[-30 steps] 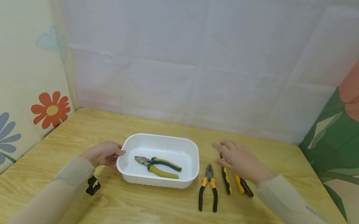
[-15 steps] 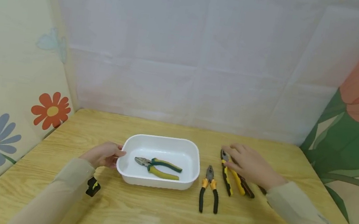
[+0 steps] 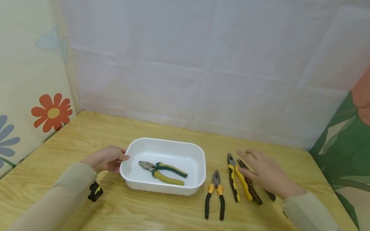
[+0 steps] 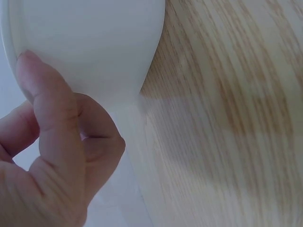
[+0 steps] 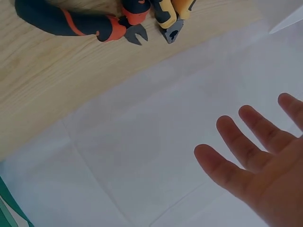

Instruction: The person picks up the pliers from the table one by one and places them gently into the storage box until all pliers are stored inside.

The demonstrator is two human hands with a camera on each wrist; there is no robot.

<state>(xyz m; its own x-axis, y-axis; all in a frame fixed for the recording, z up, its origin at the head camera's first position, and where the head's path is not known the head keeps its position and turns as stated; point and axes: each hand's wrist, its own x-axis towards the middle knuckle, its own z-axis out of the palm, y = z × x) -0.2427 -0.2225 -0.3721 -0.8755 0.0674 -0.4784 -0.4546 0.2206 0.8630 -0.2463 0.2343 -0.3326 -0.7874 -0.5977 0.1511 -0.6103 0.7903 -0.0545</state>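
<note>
My left hand [image 3: 109, 159] grips the left end of a white plastic tray [image 3: 160, 188], thumb over the rim and other fingers bent beneath it. Inside the tray lies a pair of green-and-yellow-handled pliers [image 3: 167, 179]. My right hand [image 3: 269, 174] holds nothing; its fingers [image 5: 239, 144] are spread in the right wrist view. Below and left of it are orange-and-black pliers [image 3: 216, 178], black-and-yellow pliers [image 3: 233, 182] and a yellow-and-brown-handled pair [image 3: 245, 187]. A dark-handled tool [image 3: 270, 195] is partly hidden under this hand. Red-and-black cutters [image 5: 80, 23] show in the right wrist view.
A wood-grain table [image 3: 170, 220] carries everything. White cloth [image 3: 191, 73] hangs behind its far edge, and flower-patterned panels [image 3: 1, 85] stand at both sides. By the left sleeve sits a small black thing with a yellow patch [image 3: 95, 191].
My right hand has moved to the right, uncovering the heads of the black-and-yellow pliers and of the pair beside them. The left hand and the tray stay put.
</note>
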